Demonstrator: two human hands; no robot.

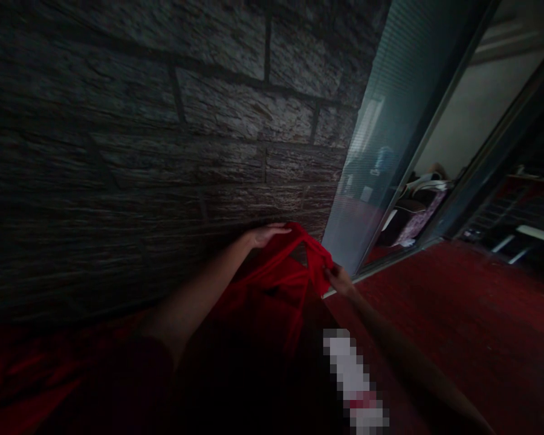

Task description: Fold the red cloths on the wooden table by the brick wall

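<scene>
A bright red cloth [272,275] hangs stretched between my two hands, in front of the stone wall. My left hand [270,233] is at its upper edge, fingers extended along the fabric with the thumb side hidden; the cloth appears gripped there. At the right end of the cloth, my right hand [339,279] pinches the edge between thumb and fingers. A gap shows between folds near the middle. The lower part of the cloth falls into deep shadow, so its full shape cannot be made out.
A dark stone-block wall [236,109] rises close ahead. To its right stands a ribbed glass panel [367,157] beside an open doorway, with a patterned chair-like piece [419,211] inside. Red floor [457,308] spreads to the right. A pale bench [539,234] stands farther off.
</scene>
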